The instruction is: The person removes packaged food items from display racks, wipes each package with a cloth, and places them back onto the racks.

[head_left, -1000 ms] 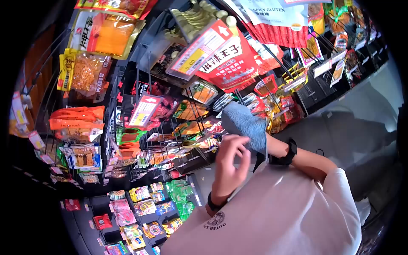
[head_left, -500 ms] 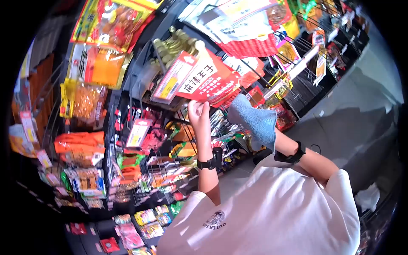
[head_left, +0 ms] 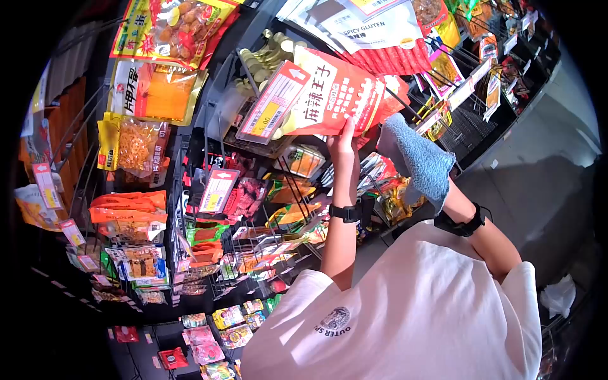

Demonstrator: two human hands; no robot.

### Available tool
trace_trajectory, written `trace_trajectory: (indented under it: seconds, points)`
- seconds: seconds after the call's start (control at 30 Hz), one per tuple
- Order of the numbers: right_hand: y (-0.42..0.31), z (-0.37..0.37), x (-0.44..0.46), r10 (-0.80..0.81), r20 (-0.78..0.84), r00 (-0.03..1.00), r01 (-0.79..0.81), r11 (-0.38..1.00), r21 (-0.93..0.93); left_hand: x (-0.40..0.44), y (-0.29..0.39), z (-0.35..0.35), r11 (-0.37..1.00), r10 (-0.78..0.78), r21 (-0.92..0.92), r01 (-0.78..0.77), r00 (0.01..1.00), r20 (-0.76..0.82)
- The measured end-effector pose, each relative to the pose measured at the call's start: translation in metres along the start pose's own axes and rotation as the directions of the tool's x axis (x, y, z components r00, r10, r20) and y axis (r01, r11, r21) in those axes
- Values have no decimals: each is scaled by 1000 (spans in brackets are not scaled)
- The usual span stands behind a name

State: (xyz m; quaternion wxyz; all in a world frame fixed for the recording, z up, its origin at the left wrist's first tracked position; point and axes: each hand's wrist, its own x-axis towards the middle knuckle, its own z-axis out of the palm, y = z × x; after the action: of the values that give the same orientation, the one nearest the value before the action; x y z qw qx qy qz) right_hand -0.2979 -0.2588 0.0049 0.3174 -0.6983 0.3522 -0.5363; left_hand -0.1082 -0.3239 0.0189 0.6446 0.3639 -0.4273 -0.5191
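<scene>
A red and cream snack bag [head_left: 345, 95] hangs tilted on the rack behind a price tag [head_left: 273, 104]. At its lower edge is my left hand [head_left: 343, 144], with a finger on the bag's front and the others partly behind it, closed on the edge. To the right, a blue cloth [head_left: 418, 161] wraps my right hand, hiding the fingers; only the wrist and a black band show below it. The cloth is close to the bag's right end, near a second red bag [head_left: 394, 92].
White "Spicy Gluten" bags [head_left: 373, 31] hang above. Packets of orange snacks [head_left: 130, 212] and other bags fill the racks at left, with wire hooks and price tags sticking out. Small packets [head_left: 204, 345] lie low down. Grey floor [head_left: 544, 190] shows at right.
My left hand has risen from in front of my chest to the red bag, whose lower end has swung up and right. My right hand with the cloth has moved up and right.
</scene>
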Motion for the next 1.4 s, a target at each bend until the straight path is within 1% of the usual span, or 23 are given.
trace_trajectory:
  seconds: [0.07,0.17,0.27,0.3,0.4,0.43,0.47,0.57,0.6,0.63,0.73,0.77,0.8,0.83,0.87,0.9,0.97,1.1,1.17,1.23,1.27,1.37,1.4]
  points:
    - [2,2,2,84,42,996,-89,986,142,-8,0,1,990,94,116,-79,986,-137]
    - [15,19,-3,40,-141,989,-12,981,194,-30,20,14,988,120,126,-85,945,-306]
    - [-18,-5,6,305,17,952,-284,863,418,-51,40,19,962,222,234,-144,908,-354]
    - [-28,-9,17,72,-139,988,-70,997,16,-62,54,26,972,185,204,-116,913,-363]
    - [-9,-12,6,136,-66,988,-109,941,321,-84,74,12,960,169,266,-87,938,-303]
    - [2,-10,1,144,-37,989,-113,891,439,-94,88,17,976,120,205,-74,968,-222]
    - [37,10,-10,241,-207,948,-111,862,494,-104,96,14,993,45,119,-20,978,-205]
    - [-24,-30,17,110,-183,977,-5,869,495,-144,114,25,988,-73,-144,60,994,-87]
    - [-31,-39,22,92,-201,975,19,870,493,-146,112,10,960,-116,-233,158,976,185]
    - [-33,-49,26,85,-225,971,35,875,483,-150,108,11,913,-117,-348,213,954,277]
    - [-24,-71,25,102,-307,946,46,896,441,-165,96,31,985,-112,-120,125,987,111]
    - [-22,-78,21,105,-316,943,42,904,425,-165,89,34,995,-51,-78,62,988,143]
    - [-21,-82,15,106,-314,944,34,911,411,-163,82,39,992,-24,124,16,998,60]
    - [-24,-82,7,99,-302,948,30,919,394,-162,78,45,946,17,324,-10,1000,-18]
    - [-26,-82,-1,96,-274,957,16,924,382,-162,79,48,850,13,527,-23,1000,22]
    - [-28,-80,-7,87,-248,965,9,933,361,-163,72,44,743,-32,668,37,999,-20]
    - [-35,-69,-19,51,-173,984,5,951,308,-160,57,44,752,60,657,-59,998,21]
    - [-34,-36,-16,-76,-60,995,83,989,119,-146,51,55,816,53,572,-84,996,70]
    - [-37,-17,-15,-137,-16,991,137,990,40,-138,55,62,752,114,642,-149,989,96]
    - [-45,1,-17,-185,26,982,185,983,-18,-128,57,71,864,82,503,-29,993,-84]
    - [-50,10,-20,-203,46,978,205,978,-40,-120,60,77,758,257,614,-221,966,30]
    - [-56,20,-29,-249,114,962,249,968,14,-123,49,70,784,293,549,-288,953,82]
    - [-48,19,-30,-273,128,953,273,962,22,-132,52,69,738,227,628,-248,967,115]
